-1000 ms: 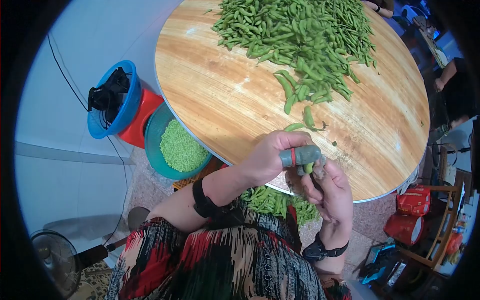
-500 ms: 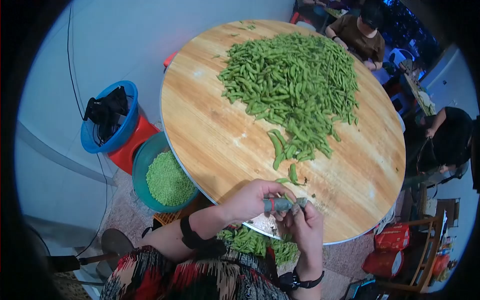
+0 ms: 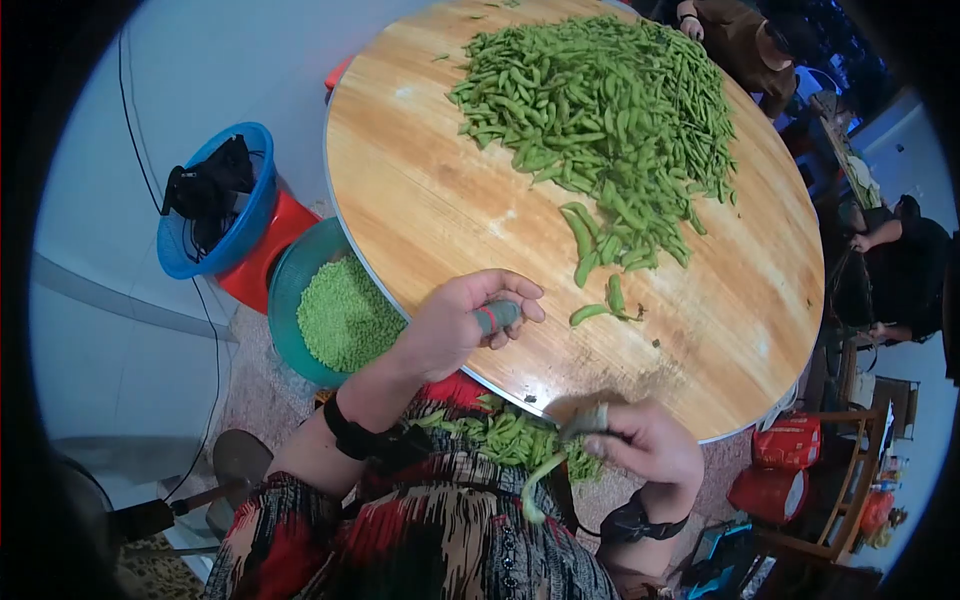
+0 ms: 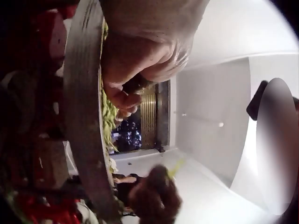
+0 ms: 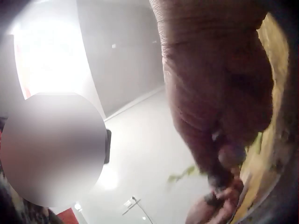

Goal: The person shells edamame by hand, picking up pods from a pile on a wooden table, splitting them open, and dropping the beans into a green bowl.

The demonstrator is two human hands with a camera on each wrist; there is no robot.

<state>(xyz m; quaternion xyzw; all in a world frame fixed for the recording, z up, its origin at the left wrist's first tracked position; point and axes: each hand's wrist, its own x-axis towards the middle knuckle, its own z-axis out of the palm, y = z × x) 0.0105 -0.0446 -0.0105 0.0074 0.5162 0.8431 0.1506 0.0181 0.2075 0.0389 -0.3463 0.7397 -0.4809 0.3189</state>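
My left hand (image 3: 465,320) hangs over the near edge of the round wooden table (image 3: 440,200), fingers curled in. Its thumb wears a grey-green cover (image 3: 497,318) with a red band; nothing shows between the fingers, and the palm is hidden. Lower and to the right, my right hand (image 3: 650,440) pinches a pale green soybean pod (image 3: 538,490) that dangles, blurred, over my lap. In the right wrist view this pod (image 5: 182,175) sticks out beside the fingertips. More pods (image 3: 510,438) lie below the table edge, in front of me. A few loose pods (image 3: 590,314) lie beyond my hands.
A large heap of pods (image 3: 600,120) covers the far part of the table. At left, a teal basin (image 3: 290,330) holds shelled beans (image 3: 345,315). A blue basin (image 3: 170,235) with black things rests on a red stool (image 3: 265,255). Other people (image 3: 745,45) are at the far right.
My hands, together on a pod before, have come apart. The right hand has moved down toward my lap with the pod; the left has moved up and left. The head view has shifted.
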